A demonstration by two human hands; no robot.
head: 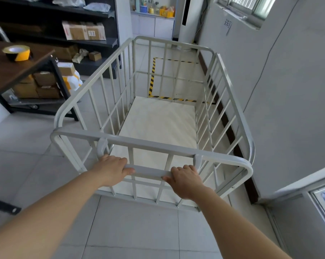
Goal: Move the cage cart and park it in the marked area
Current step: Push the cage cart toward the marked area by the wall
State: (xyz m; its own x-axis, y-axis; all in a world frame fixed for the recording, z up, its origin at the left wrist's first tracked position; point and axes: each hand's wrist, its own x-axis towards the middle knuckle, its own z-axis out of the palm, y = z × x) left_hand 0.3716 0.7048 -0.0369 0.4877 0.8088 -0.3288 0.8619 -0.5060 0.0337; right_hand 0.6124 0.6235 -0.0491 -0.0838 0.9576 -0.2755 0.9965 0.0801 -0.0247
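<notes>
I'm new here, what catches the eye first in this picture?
A big white cage cart fills the middle, with the left hand and right hand gripping its near handle bar. Just beyond it, yellow-and-black floor tape marks a rectangle beside the right wall. A matching tape roll sits on the brown table at left.

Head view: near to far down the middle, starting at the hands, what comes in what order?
Left hand and right hand gripping the grey metal push bar → cream flat deck of the white barred cage cart → yellow-and-black taped floor rectangle → white cabinet at the far wall.
</notes>
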